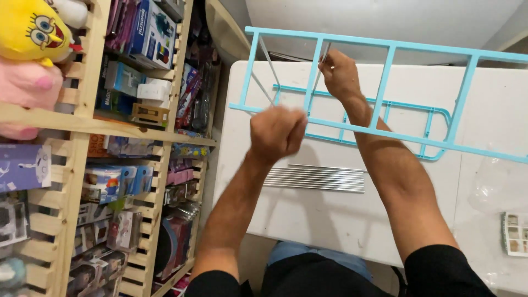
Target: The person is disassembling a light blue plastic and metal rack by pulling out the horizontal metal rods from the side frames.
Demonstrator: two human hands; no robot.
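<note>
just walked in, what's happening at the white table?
A person is working on a light blue ladder-like frame held above a white table. The right hand pinches a thin metal rod at one of the frame's crossbars. The left hand is closed in a fist around another thin rod near the frame's end. A bundle of spare metal rods lies on the table. A wooden shelf of boxed toys stands on the left.

Looks like toy shop or its back room. Wooden shelves (77,124) packed with boxed toys (147,33), yellow plush toy (30,30) on top. White folding table (330,214) beside shelves.
</note>
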